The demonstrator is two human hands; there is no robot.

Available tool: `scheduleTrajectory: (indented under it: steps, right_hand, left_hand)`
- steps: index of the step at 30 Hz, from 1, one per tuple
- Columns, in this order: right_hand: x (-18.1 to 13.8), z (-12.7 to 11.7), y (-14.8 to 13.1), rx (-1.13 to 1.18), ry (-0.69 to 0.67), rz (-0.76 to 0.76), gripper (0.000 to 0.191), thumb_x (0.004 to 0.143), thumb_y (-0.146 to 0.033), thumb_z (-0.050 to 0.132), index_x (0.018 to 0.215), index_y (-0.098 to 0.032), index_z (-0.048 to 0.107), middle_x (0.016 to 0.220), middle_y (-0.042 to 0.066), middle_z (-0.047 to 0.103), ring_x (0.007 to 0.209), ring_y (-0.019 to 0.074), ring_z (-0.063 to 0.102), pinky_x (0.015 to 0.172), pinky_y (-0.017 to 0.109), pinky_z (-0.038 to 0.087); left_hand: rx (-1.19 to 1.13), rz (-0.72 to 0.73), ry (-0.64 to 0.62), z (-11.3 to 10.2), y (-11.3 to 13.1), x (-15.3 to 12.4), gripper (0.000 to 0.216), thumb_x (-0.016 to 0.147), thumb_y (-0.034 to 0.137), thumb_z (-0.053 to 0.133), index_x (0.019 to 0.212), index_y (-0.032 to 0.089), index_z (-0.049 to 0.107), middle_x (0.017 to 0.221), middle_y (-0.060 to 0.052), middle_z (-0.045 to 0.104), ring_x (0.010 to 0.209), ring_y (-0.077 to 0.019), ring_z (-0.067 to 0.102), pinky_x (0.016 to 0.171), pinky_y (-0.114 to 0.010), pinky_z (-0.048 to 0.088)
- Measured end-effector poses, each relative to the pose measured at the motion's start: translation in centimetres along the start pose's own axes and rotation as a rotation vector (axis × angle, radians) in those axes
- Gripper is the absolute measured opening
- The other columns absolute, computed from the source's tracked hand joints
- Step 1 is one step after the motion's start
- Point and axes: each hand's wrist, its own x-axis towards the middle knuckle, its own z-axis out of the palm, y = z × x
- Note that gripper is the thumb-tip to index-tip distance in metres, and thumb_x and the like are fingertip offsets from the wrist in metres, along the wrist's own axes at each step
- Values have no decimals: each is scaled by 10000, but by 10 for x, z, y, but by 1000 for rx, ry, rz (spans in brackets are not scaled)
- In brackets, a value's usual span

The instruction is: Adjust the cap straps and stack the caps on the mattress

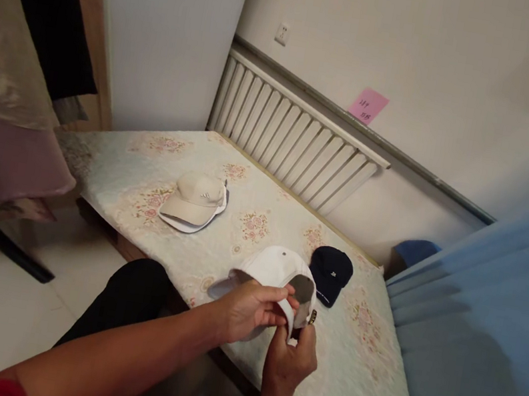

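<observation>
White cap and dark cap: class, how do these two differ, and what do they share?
The white cap is pale; the dark cap is near-black with a small light emblem. The white cap is held by the left hand and right hand; the dark cap lies on the bed. The white cap shows its inside; the dark cap shows its outside. Both have brims.

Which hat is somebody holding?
The white cap, with the left hand and right hand at its strap. The dark cap and beige cap lie unheld on the floral cover.
</observation>
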Motion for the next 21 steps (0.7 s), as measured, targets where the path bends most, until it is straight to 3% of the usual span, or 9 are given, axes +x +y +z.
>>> scheduleTrajectory:
  steps: [4, 10, 14, 18, 21]
  right_hand:
    - [2, -2, -2, 58, -78, 3, 118, 789, -300, 577, 861, -207, 580, 695, -1, 581, 622, 171, 539, 608, 272, 393]
    - [14, -21, -7, 208, -304, -84, 285, 801, -341, 578, 1035, -180, 598, 837, 51, 584, 711, 183, 531, 688, 329, 456]
    - [24, -36, -6, 423, -448, 33, 412, 771, -392, 634, 1128, -193, 588, 917, 53, 607, 731, 171, 571, 717, 336, 494]
    - [33, -43, -11, 501, -415, 275, 399, 808, -425, 597, 1126, -184, 589, 815, 25, 628, 681, 160, 589, 672, 311, 502]
    - [39, -44, -18, 482, -375, 252, 408, 792, -413, 631, 1135, -194, 600, 836, 23, 632, 654, 143, 582, 654, 292, 496]
  left_hand:
    - [131, 66, 0, 3, -4, -4, 247, 710, 197, 692, 923, 91, 624, 844, -72, 643, 742, -137, 616, 684, -241, 449]
    - [174, 110, -36, 1, 0, -4, 191, 724, 231, 685, 850, 98, 627, 797, -56, 622, 674, -108, 594, 592, -197, 410]
    - [169, 102, -9, 2, 3, -6, 195, 693, 220, 703, 824, 96, 628, 759, -51, 609, 669, -100, 566, 597, -197, 414]
    - [190, 71, -3, 5, 3, -8, 205, 672, 217, 703, 820, 100, 625, 776, -58, 619, 660, -103, 566, 609, -219, 430]
    - [210, 71, -19, 5, 3, -8, 210, 674, 217, 692, 838, 109, 621, 784, -54, 621, 661, -108, 576, 604, -221, 436]
